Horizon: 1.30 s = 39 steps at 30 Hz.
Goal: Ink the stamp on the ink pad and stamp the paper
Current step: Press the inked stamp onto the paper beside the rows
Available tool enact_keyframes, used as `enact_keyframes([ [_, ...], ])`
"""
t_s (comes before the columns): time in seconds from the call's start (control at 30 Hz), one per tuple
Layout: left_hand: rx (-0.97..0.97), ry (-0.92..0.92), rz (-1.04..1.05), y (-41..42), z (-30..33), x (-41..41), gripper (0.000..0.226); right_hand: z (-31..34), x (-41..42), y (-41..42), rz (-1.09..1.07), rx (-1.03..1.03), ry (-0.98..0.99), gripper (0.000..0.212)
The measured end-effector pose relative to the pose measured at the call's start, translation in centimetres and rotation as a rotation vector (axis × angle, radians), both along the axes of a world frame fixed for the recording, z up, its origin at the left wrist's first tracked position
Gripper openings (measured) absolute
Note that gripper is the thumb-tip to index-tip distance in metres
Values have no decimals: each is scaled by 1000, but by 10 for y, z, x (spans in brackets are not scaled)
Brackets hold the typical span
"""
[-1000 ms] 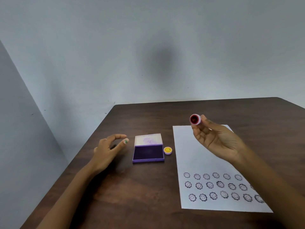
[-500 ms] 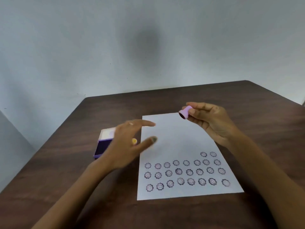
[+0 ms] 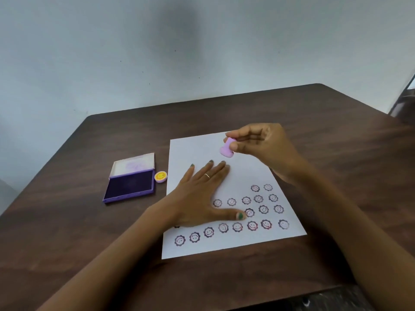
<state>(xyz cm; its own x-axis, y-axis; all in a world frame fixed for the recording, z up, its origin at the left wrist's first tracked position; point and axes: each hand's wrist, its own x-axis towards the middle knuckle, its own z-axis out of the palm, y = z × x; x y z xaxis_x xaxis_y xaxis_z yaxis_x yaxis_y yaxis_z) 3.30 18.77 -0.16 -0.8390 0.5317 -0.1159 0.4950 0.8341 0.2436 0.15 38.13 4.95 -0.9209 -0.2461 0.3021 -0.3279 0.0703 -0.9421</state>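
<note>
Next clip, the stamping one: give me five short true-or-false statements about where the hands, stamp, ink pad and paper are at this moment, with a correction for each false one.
1. The right hand pinches the pink stamp above the paper. True.
2. The left hand grips the ink pad. False: it lies flat on the paper with straight fingers, apart from the pad.
3. The ink pad's lid is open. True.
4. The paper is blank. False: rows of smiley flower prints cover its near part.
5. The small yellow smiley cap sits on the paper. False: it lies on the table between the ink pad and the paper.
</note>
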Motion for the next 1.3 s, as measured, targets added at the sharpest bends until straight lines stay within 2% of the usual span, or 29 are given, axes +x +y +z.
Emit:
enact_keyframes([
  [0.17,17,-7,-18,-1,2,0,106,-4,19,3,40,169,75,27],
  [0.37,15,-12,-24,-1,1,0,106,-14,39,18,-53,306,161,33],
  [0.57,2,-13,-21,0,4,0,106,-18,44,18,-54,444,197,31],
  [1.3,-10,-25,-17,2,5,0,103,-17,45,17,-36,555,199,32],
])
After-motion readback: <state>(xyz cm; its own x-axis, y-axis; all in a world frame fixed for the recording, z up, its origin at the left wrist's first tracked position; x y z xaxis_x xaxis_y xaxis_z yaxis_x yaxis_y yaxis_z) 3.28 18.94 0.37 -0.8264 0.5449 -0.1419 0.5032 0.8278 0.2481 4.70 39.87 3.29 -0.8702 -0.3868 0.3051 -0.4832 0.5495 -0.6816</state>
